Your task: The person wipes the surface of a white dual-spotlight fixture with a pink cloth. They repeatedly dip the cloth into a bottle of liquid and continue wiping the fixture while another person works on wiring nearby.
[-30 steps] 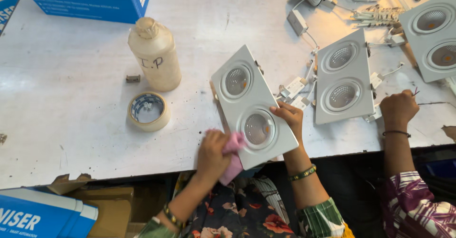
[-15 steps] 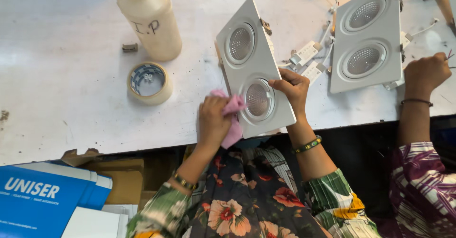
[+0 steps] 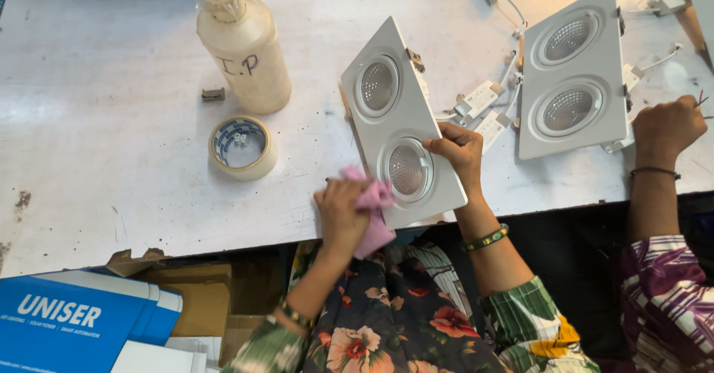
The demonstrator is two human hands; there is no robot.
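- Head view: the left hand (image 3: 341, 213) is closed around a crumpled pink cloth (image 3: 374, 208), fingers curled tight on it, pressing the cloth against the lower left edge of a white rectangular twin-lamp light fixture with two round recessed lenses (image 3: 401, 124).
- The right hand (image 3: 460, 151) grips that fixture at its right long edge, at about 4 o'clock from the lower lens; the fingers wrap narrowly over the rim, thumb on the face.
- The fixture is tilted, its long axis running from about 11 o'clock to 5 o'clock, its near end over the front edge of the scuffed white worktable (image 3: 97, 157).
- At 10 o'clock from the fixture stands an upright cream plastic bottle with handwritten marks on its side (image 3: 245, 49); a small grey metal clip (image 3: 213, 94) lies just beside it at the bottle's 8 o'clock.
- Below the bottle, at 6 o'clock, lies a flat roll of beige tape (image 3: 242, 147), well apart from the left hand.
- At 3 o'clock from the held fixture lies a second white twin-lamp fixture (image 3: 571, 75), flat on the table, with small white driver boxes and wires (image 3: 482, 109) between the two fixtures.
- Another person's hand (image 3: 667, 126), closed in a fist with a dark thread bracelet at the wrist, rests at the far right by that second fixture; what it holds I cannot tell.
- Blue and white cardboard boxes (image 3: 82, 317) sit at 7 o'clock, below the table edge.
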